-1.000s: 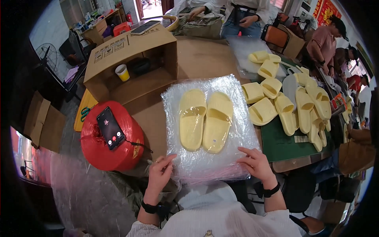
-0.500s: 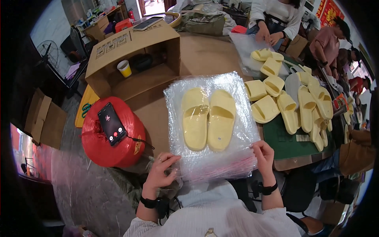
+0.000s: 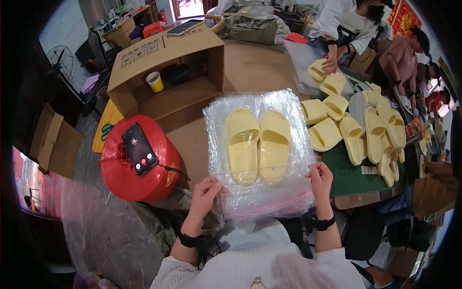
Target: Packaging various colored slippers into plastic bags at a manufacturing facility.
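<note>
A pair of pale yellow slide slippers point(image 3: 242, 156) lies side by side in a clear plastic bag point(image 3: 299, 139), toes toward the far side. It rests on a stack of similar clear bags point(image 3: 262, 207) whose near edges look pinkish. The bag's clear edge now crosses the heels. My left hand point(image 3: 206, 193) pinches the bag's left edge, fingers closed. On the right side, my right hand point(image 3: 319, 179) grips the opposite edge between thumb and fingers. Both hands sit level with the slippers' heels.
A red twine roll point(image 3: 166, 185) with a phone point(image 3: 138, 148) on it stands left, by an open cardboard box point(image 3: 118, 94) holding a cup point(image 3: 154, 82). Loose yellow slippers point(image 3: 352, 139) pile up at right on a green mat point(image 3: 344, 176). A co-worker's hand point(image 3: 330, 63) touches slippers beyond.
Both my hands have moved slightly farther from me, drawing the bag's clear edge up over the heels. The co-worker's hand has come down onto a slipper.
</note>
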`<action>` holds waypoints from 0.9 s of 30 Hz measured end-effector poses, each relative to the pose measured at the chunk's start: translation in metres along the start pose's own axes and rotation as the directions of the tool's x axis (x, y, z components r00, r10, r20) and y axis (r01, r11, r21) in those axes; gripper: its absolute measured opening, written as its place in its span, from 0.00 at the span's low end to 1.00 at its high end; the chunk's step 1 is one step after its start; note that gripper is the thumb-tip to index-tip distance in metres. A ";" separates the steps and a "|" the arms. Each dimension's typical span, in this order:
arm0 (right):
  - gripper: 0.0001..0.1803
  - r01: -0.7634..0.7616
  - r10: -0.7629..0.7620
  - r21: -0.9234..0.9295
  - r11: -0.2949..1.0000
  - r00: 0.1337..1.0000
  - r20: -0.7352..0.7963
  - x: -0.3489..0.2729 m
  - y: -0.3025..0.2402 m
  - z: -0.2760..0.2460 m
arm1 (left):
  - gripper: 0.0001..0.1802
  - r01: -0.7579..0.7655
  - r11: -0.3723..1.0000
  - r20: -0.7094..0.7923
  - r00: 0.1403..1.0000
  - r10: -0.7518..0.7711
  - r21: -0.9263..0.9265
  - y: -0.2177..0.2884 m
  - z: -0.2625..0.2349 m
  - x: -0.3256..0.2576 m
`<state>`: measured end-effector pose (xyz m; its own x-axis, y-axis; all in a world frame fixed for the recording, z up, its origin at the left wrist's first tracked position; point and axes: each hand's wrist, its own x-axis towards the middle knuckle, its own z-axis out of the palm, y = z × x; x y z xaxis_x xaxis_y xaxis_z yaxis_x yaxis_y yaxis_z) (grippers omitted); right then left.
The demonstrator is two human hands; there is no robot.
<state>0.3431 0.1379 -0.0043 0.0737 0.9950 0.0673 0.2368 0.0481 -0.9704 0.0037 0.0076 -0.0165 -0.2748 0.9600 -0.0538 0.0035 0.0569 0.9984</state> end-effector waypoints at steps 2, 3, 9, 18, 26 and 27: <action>0.10 -0.036 0.035 0.032 0.999 0.999 0.026 0.000 0.003 0.001 | 0.12 0.002 1.000 0.006 1.000 -0.002 -0.013 -0.004 0.000 -0.001; 0.10 -0.037 0.036 0.033 0.999 0.999 0.027 -0.001 0.003 0.001 | 0.12 0.004 1.000 0.010 1.000 -0.004 -0.025 -0.006 -0.001 -0.002; 0.08 0.007 -0.017 0.165 0.986 0.998 0.061 -0.010 0.000 0.003 | 0.13 -0.120 0.989 -0.178 0.975 0.135 0.090 0.005 0.012 -0.007; 0.10 0.059 -0.059 0.006 0.998 0.997 0.042 -0.003 -0.008 0.000 | 0.15 -0.237 0.969 -0.194 0.950 0.246 0.067 0.013 0.020 0.009; 0.11 0.086 -0.109 -0.439 0.894 0.994 -0.027 0.006 0.005 0.021 | 0.22 0.043 0.985 -0.251 0.968 0.000 0.167 -0.025 0.025 0.027; 0.11 0.087 -0.109 -0.439 0.894 0.994 -0.025 0.004 0.004 0.023 | 0.23 0.043 0.978 -0.236 0.972 0.007 0.204 -0.026 0.025 0.028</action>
<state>0.3222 0.1446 -0.0134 0.0716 0.9814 0.1784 0.6437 0.0911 -0.7599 0.0197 0.0399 -0.0448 -0.4938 0.8686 -0.0408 0.1879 0.1525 0.9703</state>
